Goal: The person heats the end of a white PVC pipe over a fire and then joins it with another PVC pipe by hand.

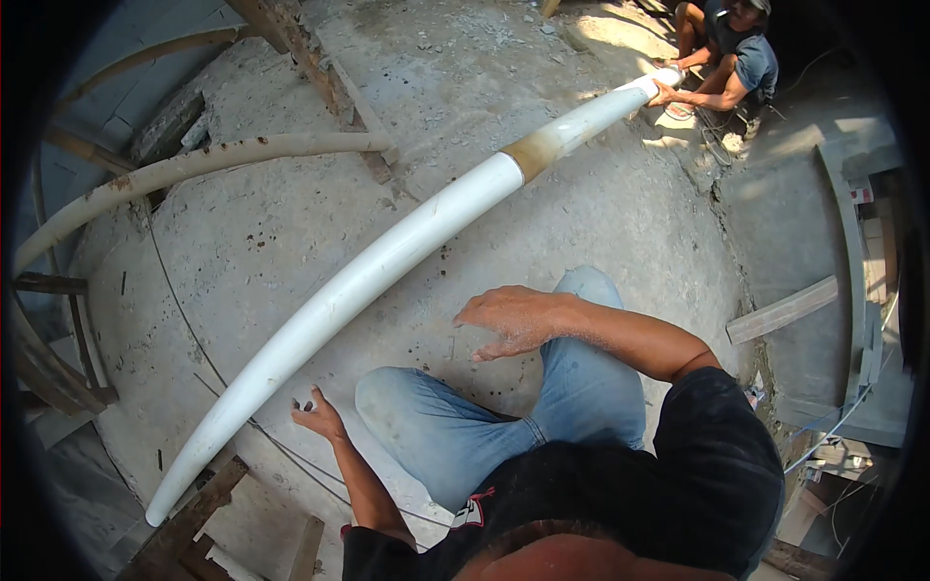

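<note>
Floor in the head view: it is a grey concrete floor, rough and dusty, with small dark spots and crumbs over it; bright sun falls on a part of it at the top right.
White pipe: one long white pipe lies slantwise across the floor, from the lower left up to the upper right. Between its wider and its narrower part there is a brown band.
Lower end of pipe: it reaches to a wooden beam; whether the two touch, I cannot tell.
Upper end of pipe: a co-worker, who squats in a cap and a dark shirt, has both hands on it.
Left hand: the left hand is raised near the lower half of the pipe, apart from it, with the fingers spread and half bent.
Right hand: the right hand hangs in front of the bent knees, apart from the pipe; its fingers are stretched toward the left, the thumb is away from them, and dust covers the skin.
Legs: blue jeans, with both knees bent.
Left side: a beige pole and a thin dark cable.
Right side: a short wooden board.
</note>
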Action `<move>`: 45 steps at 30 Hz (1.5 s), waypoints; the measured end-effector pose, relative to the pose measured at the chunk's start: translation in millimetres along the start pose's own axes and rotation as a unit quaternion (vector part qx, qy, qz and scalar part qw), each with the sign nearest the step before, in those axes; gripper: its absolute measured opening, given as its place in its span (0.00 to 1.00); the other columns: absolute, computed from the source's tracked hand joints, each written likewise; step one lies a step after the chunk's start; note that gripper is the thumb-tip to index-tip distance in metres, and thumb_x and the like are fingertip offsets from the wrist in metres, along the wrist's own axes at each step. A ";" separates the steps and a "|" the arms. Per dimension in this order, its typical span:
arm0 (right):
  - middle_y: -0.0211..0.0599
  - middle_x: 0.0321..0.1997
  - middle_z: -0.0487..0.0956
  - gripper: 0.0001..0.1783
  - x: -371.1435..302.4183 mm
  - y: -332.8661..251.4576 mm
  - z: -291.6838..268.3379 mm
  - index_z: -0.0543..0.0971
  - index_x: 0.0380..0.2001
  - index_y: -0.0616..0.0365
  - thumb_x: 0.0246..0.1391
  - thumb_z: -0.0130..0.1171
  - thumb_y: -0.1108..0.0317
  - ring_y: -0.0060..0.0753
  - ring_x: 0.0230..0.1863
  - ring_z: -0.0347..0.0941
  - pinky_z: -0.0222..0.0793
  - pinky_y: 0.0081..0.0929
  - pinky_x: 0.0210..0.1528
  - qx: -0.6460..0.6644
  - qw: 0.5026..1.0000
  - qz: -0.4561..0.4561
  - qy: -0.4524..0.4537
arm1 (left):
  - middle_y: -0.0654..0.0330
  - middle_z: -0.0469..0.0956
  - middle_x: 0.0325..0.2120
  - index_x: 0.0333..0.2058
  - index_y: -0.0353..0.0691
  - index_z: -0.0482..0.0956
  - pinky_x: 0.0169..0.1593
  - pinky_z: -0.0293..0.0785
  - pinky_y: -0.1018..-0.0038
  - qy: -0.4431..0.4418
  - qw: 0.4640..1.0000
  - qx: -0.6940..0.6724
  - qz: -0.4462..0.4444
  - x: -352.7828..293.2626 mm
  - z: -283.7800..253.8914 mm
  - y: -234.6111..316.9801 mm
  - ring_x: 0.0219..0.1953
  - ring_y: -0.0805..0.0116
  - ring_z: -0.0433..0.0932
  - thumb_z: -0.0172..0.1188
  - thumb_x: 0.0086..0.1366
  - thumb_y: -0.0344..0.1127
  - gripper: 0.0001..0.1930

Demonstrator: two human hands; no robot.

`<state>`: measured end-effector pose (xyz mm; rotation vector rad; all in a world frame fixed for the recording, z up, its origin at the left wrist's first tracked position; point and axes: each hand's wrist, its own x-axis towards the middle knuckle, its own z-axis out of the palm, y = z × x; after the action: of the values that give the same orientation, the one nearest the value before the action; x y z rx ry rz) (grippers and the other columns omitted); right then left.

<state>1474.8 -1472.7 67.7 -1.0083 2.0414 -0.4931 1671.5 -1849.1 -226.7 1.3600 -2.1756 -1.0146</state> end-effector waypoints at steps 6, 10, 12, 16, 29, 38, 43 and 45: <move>0.53 0.47 0.77 0.31 36.5 30.5 68.8 0.73 0.50 0.62 0.51 0.61 0.49 0.55 0.51 0.73 0.69 0.46 0.51 0.038 0.998 -0.016 0.045 | 0.39 0.57 0.59 0.62 0.27 0.55 0.53 0.65 0.58 -0.044 0.993 -0.096 -0.058 -17.3 -23.7 23.0 0.50 0.52 0.67 0.66 0.57 0.54 0.46; 0.54 0.47 0.77 0.30 22.8 85.6 103.3 0.73 0.50 0.62 0.52 0.61 0.49 0.56 0.51 0.73 0.68 0.46 0.52 0.104 0.991 0.039 0.080 | 0.40 0.46 0.67 0.68 0.39 0.48 0.60 0.57 0.47 -0.216 0.897 -0.239 -0.303 -41.2 17.3 104.5 0.63 0.45 0.60 0.61 0.53 0.68 0.55; 0.54 0.47 0.77 0.30 15.5 104.1 109.1 0.73 0.50 0.61 0.51 0.61 0.49 0.56 0.51 0.72 0.68 0.46 0.52 0.127 0.987 0.032 0.090 | 0.42 0.42 0.69 0.70 0.46 0.44 0.62 0.52 0.41 -0.242 0.890 -0.250 -0.295 -40.9 46.4 108.5 0.67 0.44 0.55 0.58 0.50 0.73 0.58; 0.56 0.45 0.77 0.31 27.5 107.7 105.0 0.74 0.48 0.62 0.50 0.61 0.48 0.58 0.50 0.73 0.68 0.47 0.51 0.117 0.989 0.029 0.085 | 0.40 0.38 0.70 0.70 0.41 0.29 0.64 0.50 0.43 -0.230 0.857 -0.302 -0.349 -29.4 61.0 87.5 0.68 0.42 0.51 0.60 0.46 0.76 0.68; 0.57 0.47 0.79 0.29 41.5 89.2 118.2 0.75 0.50 0.65 0.51 0.65 0.55 0.53 0.48 0.77 0.71 0.39 0.51 0.196 0.970 0.059 0.134 | 0.37 0.44 0.67 0.69 0.33 0.32 0.58 0.60 0.44 -0.197 0.799 -0.469 -0.322 -31.2 56.8 90.8 0.63 0.45 0.59 0.54 0.46 0.82 0.69; 0.54 0.47 0.78 0.28 37.8 74.2 137.1 0.76 0.48 0.62 0.50 0.63 0.53 0.56 0.49 0.74 0.70 0.43 0.51 0.128 0.987 -0.031 0.093 | 0.40 0.47 0.67 0.69 0.35 0.36 0.61 0.57 0.43 -0.136 0.789 -0.500 -0.329 -53.4 14.4 90.8 0.65 0.47 0.58 0.56 0.49 0.78 0.65; 0.54 0.49 0.77 0.26 38.6 78.8 124.8 0.75 0.48 0.64 0.52 0.62 0.55 0.56 0.49 0.74 0.70 0.42 0.51 0.126 0.985 -0.021 0.115 | 0.49 0.61 0.63 0.68 0.37 0.48 0.59 0.64 0.59 -0.203 0.826 -0.382 -0.361 -82.5 25.4 75.2 0.59 0.56 0.67 0.56 0.56 0.72 0.55; 0.54 0.47 0.77 0.27 42.3 79.7 128.9 0.75 0.47 0.65 0.51 0.61 0.54 0.57 0.48 0.74 0.70 0.43 0.50 0.102 0.993 -0.007 0.066 | 0.52 0.64 0.62 0.68 0.40 0.51 0.58 0.64 0.61 -0.213 0.843 -0.316 -0.380 -105.6 18.4 49.3 0.57 0.60 0.68 0.56 0.58 0.68 0.50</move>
<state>1522.2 -1457.7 -81.5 -0.8887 2.0511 -0.7767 1678.1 -1735.3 -196.5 1.7633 -1.2311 -2.2606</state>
